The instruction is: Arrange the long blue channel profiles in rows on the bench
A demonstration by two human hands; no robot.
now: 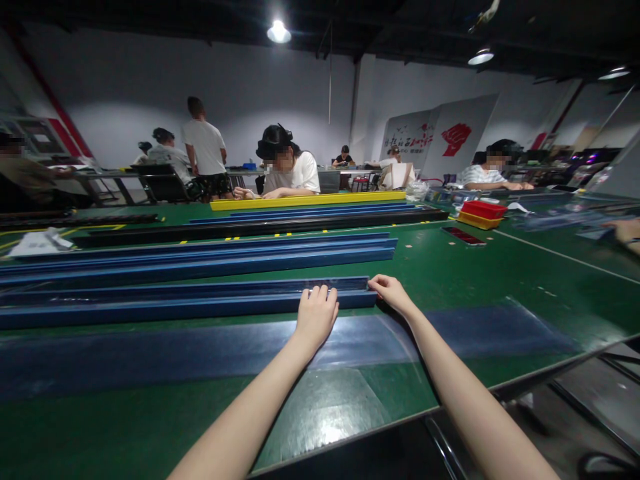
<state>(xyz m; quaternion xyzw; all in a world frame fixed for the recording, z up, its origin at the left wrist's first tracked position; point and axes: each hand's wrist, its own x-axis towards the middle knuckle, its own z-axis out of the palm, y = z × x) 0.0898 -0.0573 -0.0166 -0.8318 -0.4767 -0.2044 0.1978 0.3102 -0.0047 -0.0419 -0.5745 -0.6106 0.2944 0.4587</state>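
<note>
A long blue channel-shaped strip (250, 307) lies across the green table, its open side up, with shiny reflections inside. My left hand (317, 312) rests over its near wall close to the right end, fingers bent over the edge into the channel. At that right end, my right hand (393, 293) has thumb and forefinger pinched together by the far corner. Whatever is between those fingertips is too small to make out. In front of the channel, a long clear plastic sheet (200, 350) lies flat, passing under both forearms.
Behind are more blue channels (300, 259), a black strip (280, 225) and a yellow strip (310, 201). A phone (463, 235) lies near stacked red and yellow trays (481, 213). A co-worker (290, 167) sits opposite; another person's hand (627, 231) shows at right.
</note>
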